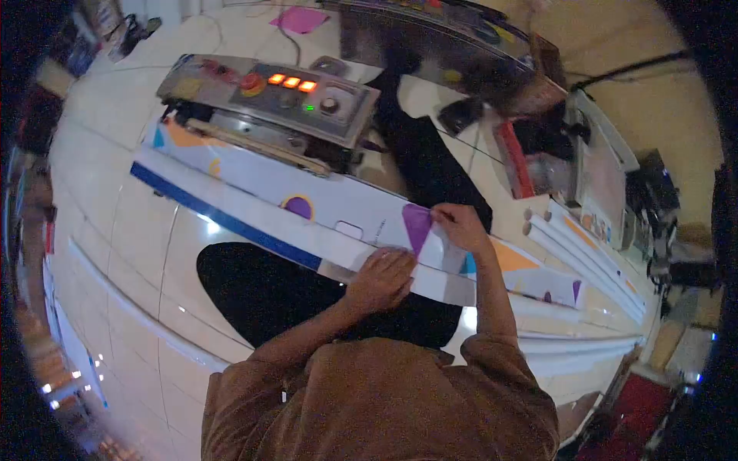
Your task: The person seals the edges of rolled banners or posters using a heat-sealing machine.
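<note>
A long white printed sheet (254, 201) with a blue edge stripe and purple, orange and teal shapes lies across a sealing machine (269, 96). My left hand (382, 278) presses flat on the sheet's near edge. My right hand (460, 224) pinches the sheet beside a purple triangle (417, 224), fingers closed on the material. Both brown sleeves (377, 399) fill the bottom of the view.
The machine has a metal control panel with lit orange displays (291, 81), a red button (251, 81) and a knob (330, 105). Several rolled or stacked white sheets (584, 261) lie to the right. A red-edged holder (513, 160) stands behind. Pale tiled floor (115, 253) lies below.
</note>
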The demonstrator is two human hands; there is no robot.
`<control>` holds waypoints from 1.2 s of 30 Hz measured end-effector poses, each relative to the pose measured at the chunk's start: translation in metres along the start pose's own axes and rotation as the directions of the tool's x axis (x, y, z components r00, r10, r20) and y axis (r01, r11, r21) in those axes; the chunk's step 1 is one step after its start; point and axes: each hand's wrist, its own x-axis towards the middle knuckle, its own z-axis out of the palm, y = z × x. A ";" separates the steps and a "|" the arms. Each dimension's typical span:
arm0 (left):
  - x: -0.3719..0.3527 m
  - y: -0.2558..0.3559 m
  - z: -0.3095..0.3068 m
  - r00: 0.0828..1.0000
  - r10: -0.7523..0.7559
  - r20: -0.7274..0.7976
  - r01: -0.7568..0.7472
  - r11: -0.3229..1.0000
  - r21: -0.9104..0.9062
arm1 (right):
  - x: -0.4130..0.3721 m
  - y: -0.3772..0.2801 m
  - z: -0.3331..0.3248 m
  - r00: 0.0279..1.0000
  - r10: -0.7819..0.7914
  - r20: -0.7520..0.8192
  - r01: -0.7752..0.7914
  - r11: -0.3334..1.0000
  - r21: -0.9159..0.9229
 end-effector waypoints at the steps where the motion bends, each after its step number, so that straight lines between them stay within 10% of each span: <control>1: 0.000 0.000 -0.001 1.000 -0.011 0.005 0.011 1.000 0.021 | -0.008 0.008 0.002 0.999 0.033 -0.019 -0.033 0.999 -0.005; 10: 0.001 0.000 0.001 0.999 -0.005 -0.043 0.009 0.997 0.079 | -0.091 0.073 -0.015 0.954 -0.024 -0.299 0.000 0.997 -0.082; 36: -0.002 -0.002 0.006 0.999 -0.044 -0.015 0.044 0.999 0.025 | -0.046 0.044 -0.012 0.978 0.119 -0.170 -0.117 0.993 0.023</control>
